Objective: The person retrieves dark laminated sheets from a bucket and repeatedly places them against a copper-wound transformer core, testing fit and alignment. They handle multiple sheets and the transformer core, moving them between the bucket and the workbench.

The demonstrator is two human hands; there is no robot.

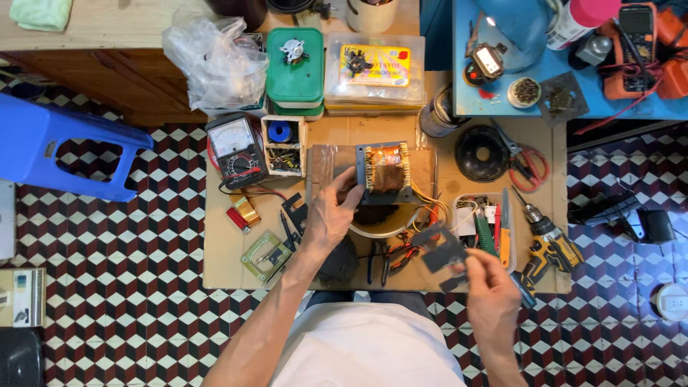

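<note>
My left hand (330,215) grips the left side of a transformer (387,170), a dark laminated core with a copper winding wrapped in brown tape. It is held above a white bowl (380,228) on a cardboard sheet (229,236). My right hand (493,290) holds thin dark metal lamination plates (441,252) at the lower right, just apart from the transformer. Yellow and red wires (430,208) trail from the transformer to the right.
An analog multimeter (235,149) and a small parts box (283,147) sit left of the transformer. Pliers (390,256), a yellow drill (546,247), red-handled scissors (529,163), a green container (295,68) and a blue stool (64,147) surround the cardboard on a checkered floor.
</note>
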